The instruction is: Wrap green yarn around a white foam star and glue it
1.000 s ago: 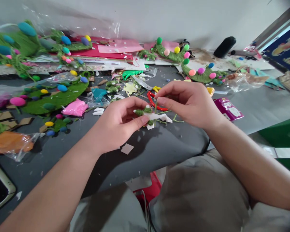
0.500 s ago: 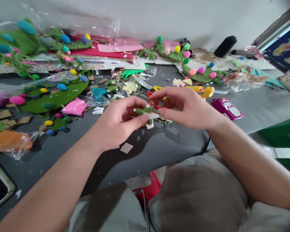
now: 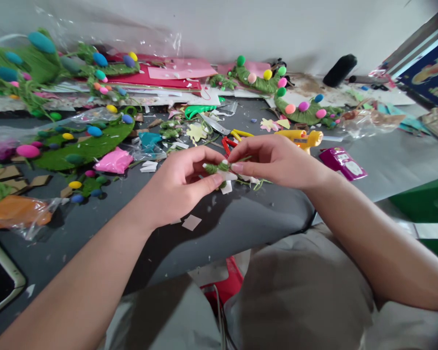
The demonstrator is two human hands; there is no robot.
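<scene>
Right hand [image 3: 277, 161] now closer to left hand [image 3: 184, 184] than one second ago, fingertips by right end of green yarn-wrapped piece [image 3: 211, 168]. Piece sits between hands, above grey table [image 3: 273, 216]. Left thumb and fingers pinch it with white strip [image 3: 229, 176]; right thumb and forefinger nearly together, cannot tell if gripping strand. Wrap could loosen if left pinch slackens. Left fingertips hidden; red-handled tool [image 3: 228, 142] partly covered by right hand.

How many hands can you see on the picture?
2. The left hand holds the small green-and-white piece in the middle; the right hand is just to its right, thumb and fingers close to it. No other hands show.
</scene>
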